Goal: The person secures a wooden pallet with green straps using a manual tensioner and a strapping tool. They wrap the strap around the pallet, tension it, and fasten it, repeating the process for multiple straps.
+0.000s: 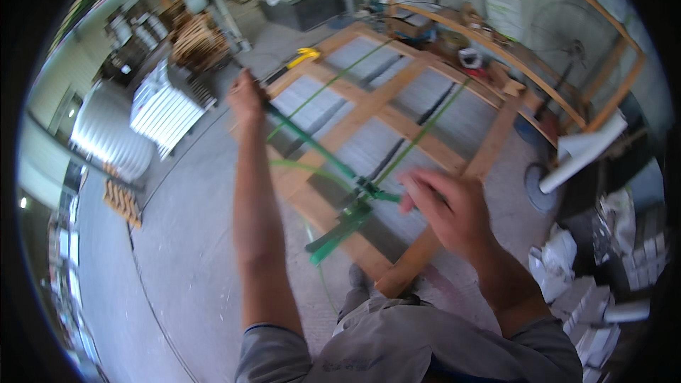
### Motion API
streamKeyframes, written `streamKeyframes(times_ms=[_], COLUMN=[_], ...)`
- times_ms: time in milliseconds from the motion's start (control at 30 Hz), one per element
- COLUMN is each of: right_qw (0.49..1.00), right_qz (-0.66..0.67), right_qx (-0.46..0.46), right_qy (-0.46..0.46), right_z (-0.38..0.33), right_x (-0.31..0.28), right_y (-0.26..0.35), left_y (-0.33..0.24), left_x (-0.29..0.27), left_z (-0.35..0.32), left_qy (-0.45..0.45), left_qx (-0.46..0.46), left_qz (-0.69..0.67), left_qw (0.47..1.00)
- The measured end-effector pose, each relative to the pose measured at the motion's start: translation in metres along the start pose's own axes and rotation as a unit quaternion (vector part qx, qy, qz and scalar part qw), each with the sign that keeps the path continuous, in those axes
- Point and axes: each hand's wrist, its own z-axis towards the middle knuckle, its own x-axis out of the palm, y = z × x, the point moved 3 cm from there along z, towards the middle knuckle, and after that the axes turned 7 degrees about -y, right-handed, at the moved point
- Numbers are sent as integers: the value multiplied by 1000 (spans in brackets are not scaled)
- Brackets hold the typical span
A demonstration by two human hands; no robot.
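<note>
A green strapping tensioner (358, 188) with a long handle lies across the near part of a wooden crate (369, 103). My left hand (246, 97) is closed round the far end of that handle, up at the left. Close by the tool's right end is my right hand (454, 206), its fingers curled and somewhat blurred. Whatever those fingers hold, if anything, I cannot make out. Green straps (425, 128) run across the crate's slats, over grey sheet-like contents. One loose strap (305, 164) bows out to the left of the tool.
A yellow and black tool (303, 57) rests on the crate's far left corner. Wooden shelving (489, 39) stands along the back right, near a fan (571, 53). White bags (553, 255) lie at the right. Wrapped rolls (110, 124) and stacked pallets (198, 39) are at the left.
</note>
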Motion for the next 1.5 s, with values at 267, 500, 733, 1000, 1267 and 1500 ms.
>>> streamKeyframes(times_ms=[267,500,733,1000,1267,1500], right_qw=[916,854,781,838,848,853], right_qz=[-198,-240,-150,-169,-157,-35], right_qx=[347,377,579,507,501,473], right_qy=[-10,268,180,112,-78,-218], right_z=[-195,-332,-379,-376,-315,-259], right_x=[-140,-101,-18,-10,-22,-34], right_y=[-140,-268,-331,-289,-323,-372], left_y=[50,39,-37,-84,11,166], left_x=[2,-19,0,10,-17,-16], left_z=[46,33,-63,-315,-504,-466], left_qy=[-66,-64,48,309,651,548], left_qx=[-73,-125,-95,188,252,-131], left_qz=[-2,-33,-109,-89,9,27], left_qw=[995,990,988,928,716,826])
